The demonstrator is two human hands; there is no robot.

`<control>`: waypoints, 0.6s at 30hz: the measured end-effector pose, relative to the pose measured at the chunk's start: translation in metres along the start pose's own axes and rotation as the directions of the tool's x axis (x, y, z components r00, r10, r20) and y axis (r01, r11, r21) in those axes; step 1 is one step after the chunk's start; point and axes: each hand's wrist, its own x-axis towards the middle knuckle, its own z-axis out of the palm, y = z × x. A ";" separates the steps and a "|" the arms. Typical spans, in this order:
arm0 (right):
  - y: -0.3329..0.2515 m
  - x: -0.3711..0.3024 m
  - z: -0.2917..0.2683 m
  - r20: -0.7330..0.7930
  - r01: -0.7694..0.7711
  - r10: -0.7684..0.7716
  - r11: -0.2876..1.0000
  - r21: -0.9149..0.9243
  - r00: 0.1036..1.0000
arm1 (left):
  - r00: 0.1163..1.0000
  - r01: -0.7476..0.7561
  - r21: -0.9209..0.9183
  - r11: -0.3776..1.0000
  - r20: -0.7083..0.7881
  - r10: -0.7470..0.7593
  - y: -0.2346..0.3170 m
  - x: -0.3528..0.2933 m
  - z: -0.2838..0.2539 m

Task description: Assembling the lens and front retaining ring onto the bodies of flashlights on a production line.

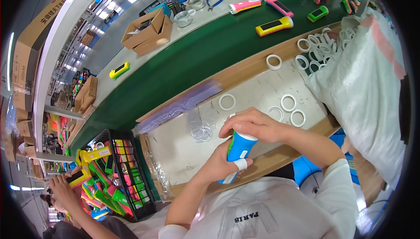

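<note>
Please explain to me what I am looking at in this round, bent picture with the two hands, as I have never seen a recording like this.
There is no machine here: a person works with bare hands, and a wide fisheye camera on their head looks down, which is why straight edges curve. The left hand grips the body of a blue flashlight, and the right hand covers its top end. They are over a pale work surface where white rings and a stack of clear round discs lie. Behind it runs a green belt carrying more flashlights, such as a yellow one. A black crate of coloured flashlights stands at the left, where another person's hand reaches in.
</note>
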 end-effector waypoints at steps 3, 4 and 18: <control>0.016 0.000 0.007 -0.197 0.070 -0.094 0.989 -0.129 0.976 | 0.938 -0.185 0.476 0.860 -0.177 0.299 -0.004 0.008 0.001; 0.021 -0.001 0.006 -0.267 -0.013 -0.023 0.991 -0.135 0.964 | 0.936 -0.090 0.611 0.787 -0.218 0.276 -0.004 0.011 0.002; 0.011 -0.023 0.020 -0.244 0.051 0.144 0.758 0.650 0.959 | 0.925 0.143 -0.714 0.685 0.342 0.163 -0.047 0.014 0.004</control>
